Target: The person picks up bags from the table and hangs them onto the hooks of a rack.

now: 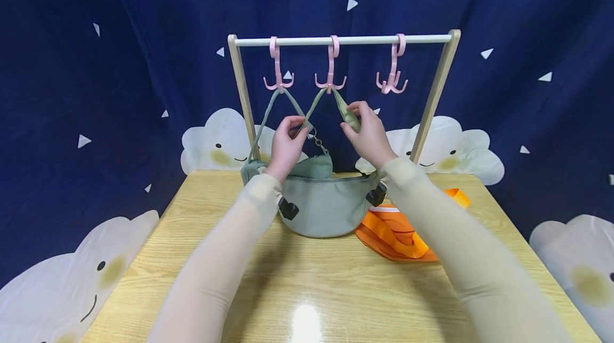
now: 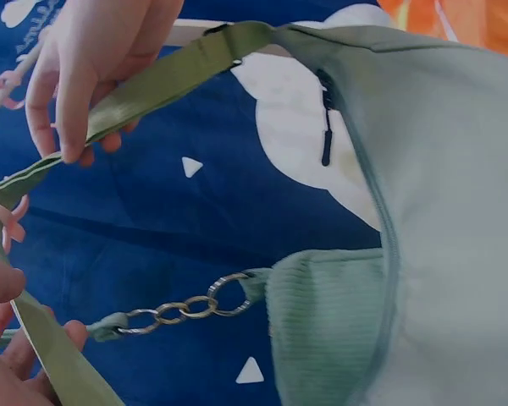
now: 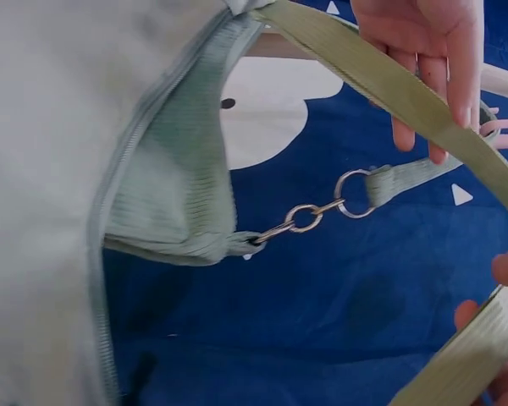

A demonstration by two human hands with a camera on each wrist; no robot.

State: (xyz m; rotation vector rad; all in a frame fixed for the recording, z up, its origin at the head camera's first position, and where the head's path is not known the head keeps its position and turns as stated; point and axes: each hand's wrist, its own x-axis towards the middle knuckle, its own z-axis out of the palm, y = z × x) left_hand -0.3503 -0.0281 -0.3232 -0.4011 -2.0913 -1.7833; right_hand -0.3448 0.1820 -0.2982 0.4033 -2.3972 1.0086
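A grey-green shoulder bag (image 1: 326,207) hangs low over the table, its olive strap (image 2: 178,80) looped up to the middle pink hook (image 1: 331,74). My left hand (image 1: 289,143) pinches the left side of that strap between thumb and fingers. On the right side, my right hand (image 1: 368,132) holds the strap the same way, a little below the hook. Behind it, a smaller ribbed green bag (image 3: 182,186) with a metal ring chain (image 2: 182,309) hangs from the left pink hook (image 1: 279,74). Part of this bag is hidden behind the front one.
A white rail (image 1: 360,40) on wooden posts (image 1: 434,98) carries the hooks. The right pink hook (image 1: 393,74) bears nothing. An orange bag (image 1: 390,234) with orange straps lies on the wooden table (image 1: 355,290), partly under my right forearm. A dark blue curtain (image 1: 96,119) stands behind.
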